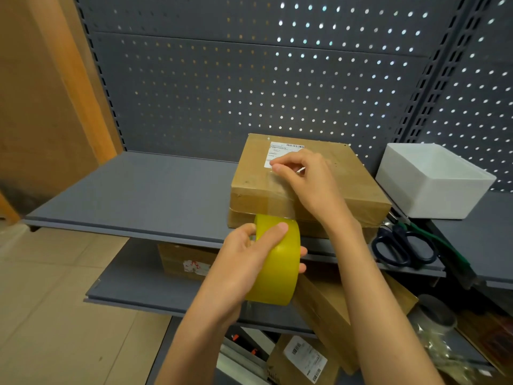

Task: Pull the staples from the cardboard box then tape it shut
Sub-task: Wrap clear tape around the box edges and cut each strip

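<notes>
I see a grey pegboard back wall [249, 79] with light through its holes, grey metal shelves [125, 195], a wooden panel [41, 93] at left, beige floor tiles [55, 315].

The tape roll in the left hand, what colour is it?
Yellow tape roll, clearest in the head view.

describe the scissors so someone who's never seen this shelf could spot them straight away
Start at the upper grey shelf, where the cardboard box sits with a white tub to its right. The scissors lie flat at the shelf's front edge, just below that tub and right of the box. They are the only thing there with two dark looped handles, next to a green-handled tool.
</notes>
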